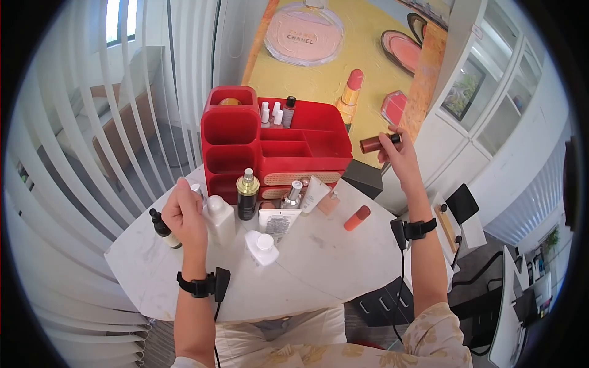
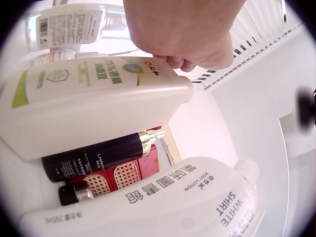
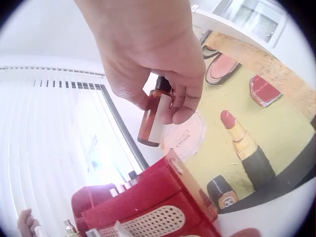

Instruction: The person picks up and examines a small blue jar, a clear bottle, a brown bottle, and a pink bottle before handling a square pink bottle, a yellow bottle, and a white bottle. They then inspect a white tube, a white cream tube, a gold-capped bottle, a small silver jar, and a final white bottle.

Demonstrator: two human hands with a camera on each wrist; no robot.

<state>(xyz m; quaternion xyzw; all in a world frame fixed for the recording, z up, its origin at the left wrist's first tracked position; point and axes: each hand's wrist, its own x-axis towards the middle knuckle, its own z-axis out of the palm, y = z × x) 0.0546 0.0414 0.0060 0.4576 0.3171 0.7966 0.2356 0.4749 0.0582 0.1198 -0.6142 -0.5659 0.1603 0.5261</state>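
My right hand (image 1: 399, 161) is raised to the right of the red organizer (image 1: 307, 167) and pinches a small amber bottle (image 3: 157, 118) near its black cap. In the right wrist view the bottle hangs tilted, a pale label on its side. My left hand (image 1: 185, 211) is over the table's left side, beside a white sanitizer bottle (image 2: 94, 103), its fingers loosely curled with nothing visible in them. Around it are a dark dropper bottle (image 1: 163, 228), a black pump bottle with a gold collar (image 1: 247, 195) and a white body lotion bottle (image 2: 163, 202).
Small bottles (image 1: 288, 113) stand in the organizer's rear compartment. On the marble-look table (image 1: 325, 264) are white tubes (image 1: 315, 193) and an orange-red cylinder (image 1: 357, 218). A makeup painting (image 1: 307, 76) stands behind; vertical blinds (image 1: 86, 141) hang at the left.
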